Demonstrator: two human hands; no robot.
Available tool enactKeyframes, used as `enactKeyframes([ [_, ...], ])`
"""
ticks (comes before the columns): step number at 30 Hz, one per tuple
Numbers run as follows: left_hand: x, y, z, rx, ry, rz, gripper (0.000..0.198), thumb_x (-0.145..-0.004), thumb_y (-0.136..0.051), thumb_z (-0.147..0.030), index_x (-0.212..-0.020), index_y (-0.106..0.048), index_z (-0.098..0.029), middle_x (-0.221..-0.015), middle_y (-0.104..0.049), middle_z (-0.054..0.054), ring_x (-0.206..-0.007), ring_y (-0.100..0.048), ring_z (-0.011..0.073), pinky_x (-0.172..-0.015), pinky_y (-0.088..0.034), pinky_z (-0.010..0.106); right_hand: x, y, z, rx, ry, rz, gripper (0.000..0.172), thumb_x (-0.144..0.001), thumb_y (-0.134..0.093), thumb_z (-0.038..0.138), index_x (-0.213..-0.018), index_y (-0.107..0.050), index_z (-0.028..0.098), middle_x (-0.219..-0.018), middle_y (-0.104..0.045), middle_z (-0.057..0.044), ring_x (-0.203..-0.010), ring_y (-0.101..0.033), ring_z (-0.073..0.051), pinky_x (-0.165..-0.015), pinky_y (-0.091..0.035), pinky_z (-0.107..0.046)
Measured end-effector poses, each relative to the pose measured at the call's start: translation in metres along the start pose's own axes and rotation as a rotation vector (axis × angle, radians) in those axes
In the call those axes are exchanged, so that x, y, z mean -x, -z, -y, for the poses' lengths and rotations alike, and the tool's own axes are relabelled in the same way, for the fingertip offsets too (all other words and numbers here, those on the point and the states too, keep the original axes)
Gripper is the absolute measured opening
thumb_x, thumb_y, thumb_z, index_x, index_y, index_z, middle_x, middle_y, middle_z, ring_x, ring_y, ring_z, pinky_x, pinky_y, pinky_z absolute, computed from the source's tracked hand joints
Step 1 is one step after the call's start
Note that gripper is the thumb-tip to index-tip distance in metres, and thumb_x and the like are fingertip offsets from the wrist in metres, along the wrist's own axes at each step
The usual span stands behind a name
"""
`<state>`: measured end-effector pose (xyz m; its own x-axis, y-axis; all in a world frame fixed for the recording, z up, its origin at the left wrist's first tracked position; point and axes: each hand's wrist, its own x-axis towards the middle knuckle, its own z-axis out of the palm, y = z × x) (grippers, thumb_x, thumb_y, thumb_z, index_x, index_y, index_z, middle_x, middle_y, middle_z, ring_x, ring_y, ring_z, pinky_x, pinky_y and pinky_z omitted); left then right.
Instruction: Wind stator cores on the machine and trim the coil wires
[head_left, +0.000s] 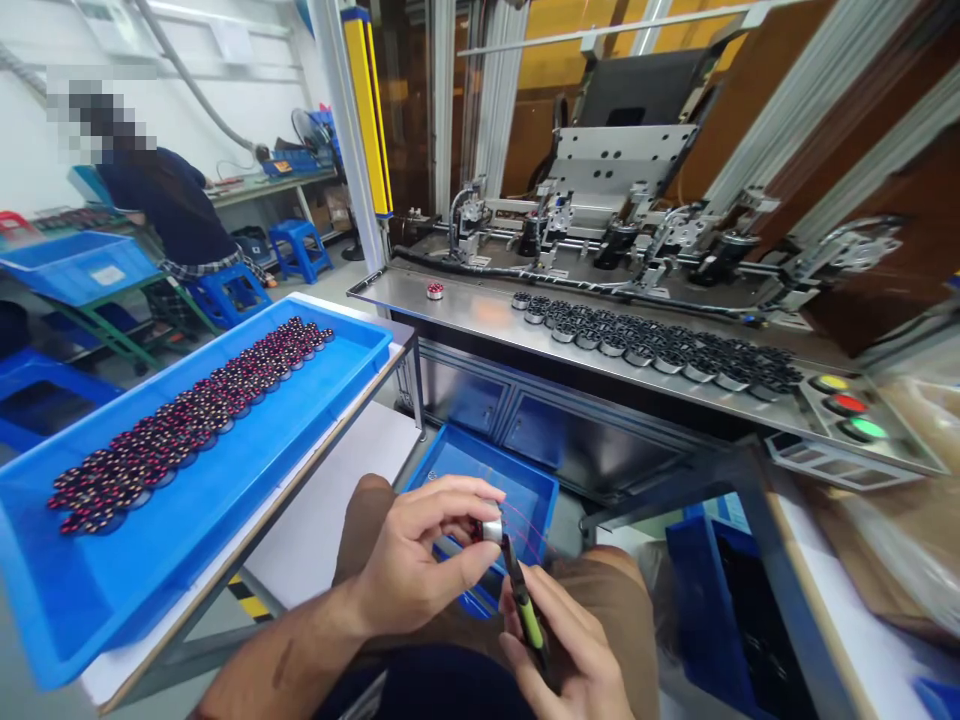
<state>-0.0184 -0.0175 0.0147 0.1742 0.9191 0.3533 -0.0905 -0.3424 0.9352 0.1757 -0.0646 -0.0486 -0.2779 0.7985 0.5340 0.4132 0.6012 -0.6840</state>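
Note:
My left hand (424,550) pinches a small round motor stator (491,526) with a silvery rim between thumb and fingers. Thin pink-red wires (529,530) stick out from its right side. In my right hand (570,640) is a pair of wire cutters (529,615) with black and green handles. Their dark tip reaches up to the stator's wire side; whether the jaws are closed on a wire is too small to tell. Both hands are above my lap, in front of a blue bin (536,485) on the floor.
At left, a long blue tray (322,395) holds rows of red-wound stators (202,410). Several dark stators (645,340) and one red-wound stator (435,291) sit on the machine's metal ledge (480,305). Lit buttons (847,404) are at right. A person (169,205) sits behind the tray.

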Motion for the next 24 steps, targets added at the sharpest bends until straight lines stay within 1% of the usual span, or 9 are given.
enactKeyframes([
  [2, 0.001, -0.001, 0.0, 0.008, 0.001, 0.004, 0.018, -0.081, -0.071, -0.017, -0.099, -0.072, -0.017, -0.111, -0.07, 0.014, -0.099, -0.067, 0.0219, -0.069, -0.057, 0.025, 0.0, 0.0, 0.001, -0.023, 0.0, -0.004, 0.064, -0.085, -0.06, 0.014, -0.144, -0.045, 0.03, -0.123, -0.068, -0.008, -0.104, -0.07, -0.027, -0.093, -0.057, -0.039],
  [4, 0.001, -0.001, 0.001, 0.02, -0.01, 0.016, 0.02, -0.081, -0.071, -0.015, -0.101, -0.071, -0.018, -0.112, -0.069, 0.014, -0.099, -0.067, 0.0216, -0.069, -0.057, 0.025, -0.001, 0.001, 0.001, -0.031, -0.008, -0.003, 0.064, -0.085, -0.059, 0.013, -0.144, -0.045, 0.03, -0.123, -0.068, -0.008, -0.102, -0.071, -0.027, -0.093, -0.057, -0.04],
  [9, 0.002, 0.0, 0.001, 0.03, -0.08, 0.036, 0.025, -0.08, -0.071, -0.01, -0.103, -0.07, -0.019, -0.112, -0.07, 0.013, -0.099, -0.068, 0.0209, -0.067, -0.057, 0.022, -0.006, 0.004, 0.007, 0.038, -0.076, 0.009, 0.051, -0.085, -0.06, 0.022, -0.136, -0.057, 0.025, -0.119, -0.07, -0.009, -0.107, -0.068, -0.03, -0.09, -0.059, -0.038],
  [11, 0.002, 0.0, -0.001, 0.012, -0.113, 0.038, 0.027, -0.079, -0.071, -0.009, -0.104, -0.069, -0.02, -0.112, -0.07, 0.013, -0.099, -0.068, 0.0209, -0.066, -0.057, 0.022, -0.01, 0.006, 0.01, 0.029, -0.035, 0.018, 0.051, -0.085, -0.057, 0.018, -0.136, -0.055, 0.022, -0.116, -0.07, -0.01, -0.104, -0.069, -0.028, -0.087, -0.06, -0.035],
  [15, 0.001, 0.0, -0.003, -0.042, -0.167, 0.048, 0.031, -0.077, -0.073, -0.009, -0.105, -0.069, -0.021, -0.111, -0.071, 0.011, -0.102, -0.068, 0.0219, -0.066, -0.057, 0.02, -0.018, 0.008, 0.016, 0.004, 0.063, 0.002, 0.059, -0.083, -0.052, 0.009, -0.141, -0.047, 0.02, -0.112, -0.069, -0.011, -0.1, -0.069, -0.024, -0.084, -0.06, -0.029],
  [21, 0.0, 0.003, -0.005, -0.057, -0.178, 0.083, 0.031, -0.078, -0.072, -0.009, -0.105, -0.068, -0.023, -0.113, -0.071, 0.01, -0.1, -0.069, 0.0202, -0.069, -0.057, 0.02, -0.021, 0.009, 0.017, 0.056, 0.048, 0.002, 0.058, -0.082, -0.051, 0.009, -0.139, -0.048, 0.019, -0.114, -0.069, -0.012, -0.101, -0.07, -0.025, -0.085, -0.059, -0.03],
  [24, 0.001, 0.003, -0.004, -0.06, -0.172, 0.095, 0.032, -0.078, -0.072, -0.009, -0.106, -0.068, -0.023, -0.114, -0.071, 0.009, -0.103, -0.068, 0.0204, -0.073, -0.057, 0.021, -0.019, 0.008, 0.012, 0.094, 0.086, -0.013, 0.061, -0.08, -0.05, 0.005, -0.14, -0.049, 0.02, -0.112, -0.072, -0.01, -0.097, -0.072, -0.023, -0.085, -0.06, -0.029],
])
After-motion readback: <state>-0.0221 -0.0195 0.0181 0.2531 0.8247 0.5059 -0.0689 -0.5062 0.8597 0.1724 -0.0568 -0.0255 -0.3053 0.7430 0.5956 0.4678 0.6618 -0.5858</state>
